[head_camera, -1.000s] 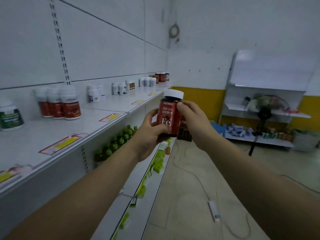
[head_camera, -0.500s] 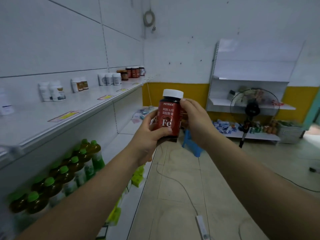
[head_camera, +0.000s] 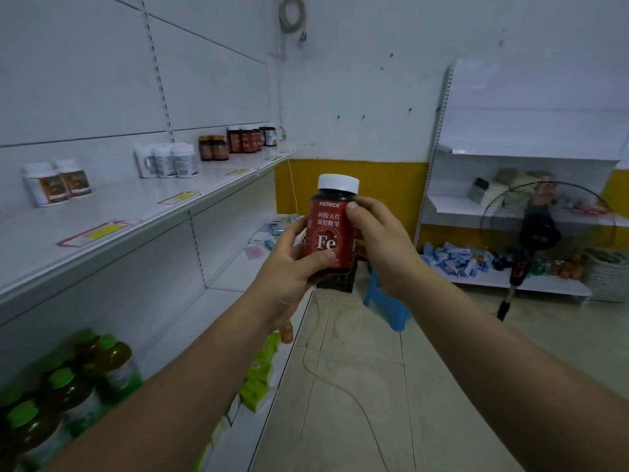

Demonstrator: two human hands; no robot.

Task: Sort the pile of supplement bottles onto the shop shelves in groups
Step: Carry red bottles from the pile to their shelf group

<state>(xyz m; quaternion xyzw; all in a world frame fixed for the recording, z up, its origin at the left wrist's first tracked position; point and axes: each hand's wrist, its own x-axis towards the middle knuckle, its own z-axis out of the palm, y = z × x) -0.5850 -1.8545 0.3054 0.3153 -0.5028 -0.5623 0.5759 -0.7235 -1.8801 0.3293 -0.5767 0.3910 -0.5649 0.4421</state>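
I hold a dark bottle with a red "Fe" label and white cap (head_camera: 329, 226) upright in front of me, over the aisle. My left hand (head_camera: 292, 267) grips its lower part, thumb across the label. My right hand (head_camera: 377, 240) grips its right side, thumb near the neck. On the upper shelf (head_camera: 143, 212) to the left stand grouped bottles: two white ones with brown labels (head_camera: 56, 182), three white ones (head_camera: 168, 160), two amber ones (head_camera: 213, 148), and matching red "Fe" bottles (head_camera: 246, 139) at the far end.
Green-capped drink bottles (head_camera: 68, 386) fill the lower shelf at left. A blue stool (head_camera: 388, 301) and a standing fan (head_camera: 541, 233) stand in the aisle ahead. A white cable (head_camera: 340, 396) runs over the floor tiles. Another shelf unit (head_camera: 510, 206) holds boxes at right.
I have moved along the aisle toward the far end of the shelf; the shelf bottles look closer and the nearest groups have slid out of view. Both hands still hold the red bottle.
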